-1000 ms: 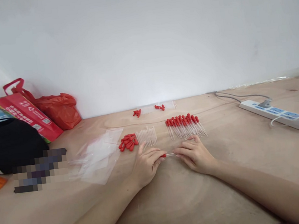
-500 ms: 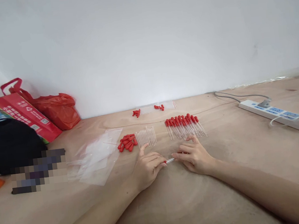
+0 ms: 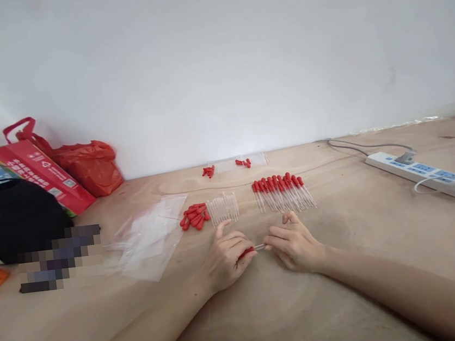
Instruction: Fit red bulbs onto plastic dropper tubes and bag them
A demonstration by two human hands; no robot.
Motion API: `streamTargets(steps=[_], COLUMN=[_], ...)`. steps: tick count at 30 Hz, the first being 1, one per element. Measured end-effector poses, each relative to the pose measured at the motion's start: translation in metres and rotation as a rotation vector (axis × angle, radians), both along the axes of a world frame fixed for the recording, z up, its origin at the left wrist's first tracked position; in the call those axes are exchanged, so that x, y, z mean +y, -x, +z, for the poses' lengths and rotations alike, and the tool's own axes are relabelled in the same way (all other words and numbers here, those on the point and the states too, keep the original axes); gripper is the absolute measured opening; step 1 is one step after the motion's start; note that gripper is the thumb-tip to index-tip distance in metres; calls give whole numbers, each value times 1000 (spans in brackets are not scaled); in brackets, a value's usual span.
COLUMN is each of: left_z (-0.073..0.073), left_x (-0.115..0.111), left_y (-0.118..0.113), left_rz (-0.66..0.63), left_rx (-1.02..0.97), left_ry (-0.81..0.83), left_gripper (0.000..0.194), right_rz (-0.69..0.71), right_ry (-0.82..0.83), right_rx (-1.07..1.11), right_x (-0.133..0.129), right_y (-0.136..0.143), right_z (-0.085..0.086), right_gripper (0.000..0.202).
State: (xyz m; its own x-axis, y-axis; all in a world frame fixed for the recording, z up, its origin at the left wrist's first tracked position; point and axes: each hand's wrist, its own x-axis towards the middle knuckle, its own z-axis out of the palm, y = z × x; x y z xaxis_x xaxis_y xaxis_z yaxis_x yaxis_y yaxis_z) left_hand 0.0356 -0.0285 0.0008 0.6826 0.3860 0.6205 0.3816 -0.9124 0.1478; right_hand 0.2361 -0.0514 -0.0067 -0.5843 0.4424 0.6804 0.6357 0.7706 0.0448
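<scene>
Left hand [image 3: 224, 255] pinches red bulb [image 3: 247, 252], right hand [image 3: 293, 242] pinches glass tube [image 3: 260, 247], low over counter [image 3: 345, 266]. Best keep both in line, push straight, gentle twist; glass likely snaps if bent.

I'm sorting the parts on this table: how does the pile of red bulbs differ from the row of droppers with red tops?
The loose red bulbs lie jumbled in a small heap; the finished droppers lie side by side in a neat row. The bulbs have no tubes; each dropper has a clear tube fitted. The heap lies beyond the left hand, the row beyond the right hand. Both rest on the wooden table.
</scene>
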Motion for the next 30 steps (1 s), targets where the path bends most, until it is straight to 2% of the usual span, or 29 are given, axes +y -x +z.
streamTargets(steps=[12, 19, 24, 30], left_z=[2, 5, 3, 3], left_x=[0, 6, 3, 2], left_y=[-1, 3, 1, -1], left_rz=[0, 16, -13, 77], left_rx=[80, 21, 44, 15], left_ry=[-47, -199, -214, -174], left_gripper=[19, 12, 13, 15], right_rz=[-21, -62, -28, 2], right_ry=[136, 288, 308, 318], right_rx=[1, 101, 97, 53], right_x=[-1, -3, -4, 2], right_y=[6, 10, 10, 10], right_z=[-3, 1, -1, 1], right_gripper=[30, 32, 32, 31])
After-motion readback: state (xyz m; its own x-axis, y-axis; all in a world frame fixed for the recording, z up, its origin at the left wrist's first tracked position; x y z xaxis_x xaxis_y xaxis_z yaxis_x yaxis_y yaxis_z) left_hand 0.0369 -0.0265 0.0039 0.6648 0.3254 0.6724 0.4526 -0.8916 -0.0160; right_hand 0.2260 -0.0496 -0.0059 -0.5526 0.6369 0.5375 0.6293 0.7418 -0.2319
